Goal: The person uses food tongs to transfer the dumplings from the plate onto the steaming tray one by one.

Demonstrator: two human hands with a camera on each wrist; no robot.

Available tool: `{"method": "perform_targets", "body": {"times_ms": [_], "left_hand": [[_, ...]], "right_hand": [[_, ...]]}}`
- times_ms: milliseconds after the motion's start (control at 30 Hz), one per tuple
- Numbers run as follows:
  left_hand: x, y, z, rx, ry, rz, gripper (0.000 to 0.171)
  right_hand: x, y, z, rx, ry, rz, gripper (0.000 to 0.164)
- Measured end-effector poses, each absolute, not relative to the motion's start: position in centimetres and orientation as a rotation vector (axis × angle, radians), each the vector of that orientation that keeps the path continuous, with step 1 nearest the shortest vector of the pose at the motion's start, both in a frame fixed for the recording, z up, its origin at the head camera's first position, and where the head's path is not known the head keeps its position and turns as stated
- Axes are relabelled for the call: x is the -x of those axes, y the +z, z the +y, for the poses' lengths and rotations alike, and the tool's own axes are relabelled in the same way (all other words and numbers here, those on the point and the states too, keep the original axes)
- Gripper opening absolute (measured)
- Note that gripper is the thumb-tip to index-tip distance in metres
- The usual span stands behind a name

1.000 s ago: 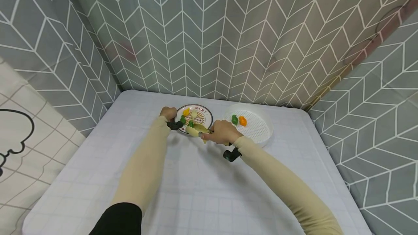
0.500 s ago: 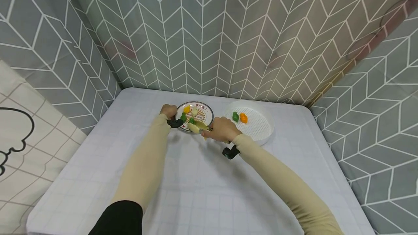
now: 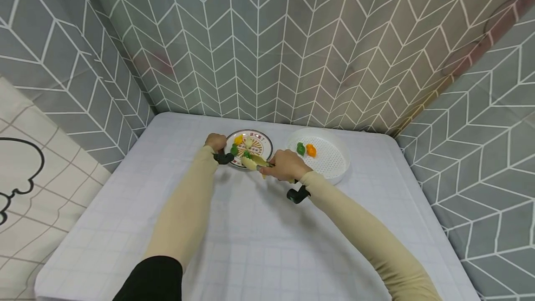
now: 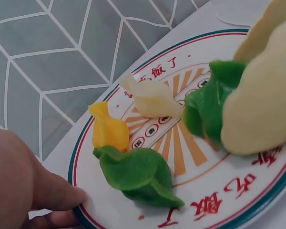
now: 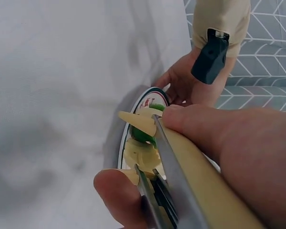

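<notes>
My left hand grips the left rim of a round patterned plate, its thumb on the rim in the left wrist view. On the plate lie a yellow dumpling-shaped piece, a white one and a green one. My right hand holds a pair of tongs with metal arms and broad, pale yellow heads. The heads reach over the plate's near right part. Between them sits a second green dumpling-shaped piece, partly hidden by the nearer head.
To the right of the plate stands a round white perforated tray. A green piece and an orange piece lie in it, near its left side. A white cloth covers the table; a patterned curtain hangs behind its far edge.
The tongs' heads and the green piece between them have shifted slightly to the right over the plate. The left hand keeps its hold on the rim.
</notes>
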State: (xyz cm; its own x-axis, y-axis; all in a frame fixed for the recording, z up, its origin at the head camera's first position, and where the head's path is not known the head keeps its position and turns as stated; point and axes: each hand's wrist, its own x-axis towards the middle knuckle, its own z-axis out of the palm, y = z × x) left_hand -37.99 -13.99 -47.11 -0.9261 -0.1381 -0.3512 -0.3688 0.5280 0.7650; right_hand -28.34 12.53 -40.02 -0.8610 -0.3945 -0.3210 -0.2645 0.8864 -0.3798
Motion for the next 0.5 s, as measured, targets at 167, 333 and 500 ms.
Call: {"method": "perform_targets", "body": {"times_ms": [167,333,500], "left_hand": [[37.3,-46.8,-13.9,0.259,1.242,2.610,0.050],[36.6,-46.9,-13.9,0.217,1.269,2.630,0.051],[37.0,-47.1,-14.5,0.234,1.287,2.613,0.046]], "right_hand": [[28.1,-39.8,13.2,0.491,-0.487,2.644,0.050],[28.0,-39.3,13.8,0.508,-0.473,2.660,0.050],[28.1,-38.5,14.3,0.493,-0.458,2.673,0.050]]}}
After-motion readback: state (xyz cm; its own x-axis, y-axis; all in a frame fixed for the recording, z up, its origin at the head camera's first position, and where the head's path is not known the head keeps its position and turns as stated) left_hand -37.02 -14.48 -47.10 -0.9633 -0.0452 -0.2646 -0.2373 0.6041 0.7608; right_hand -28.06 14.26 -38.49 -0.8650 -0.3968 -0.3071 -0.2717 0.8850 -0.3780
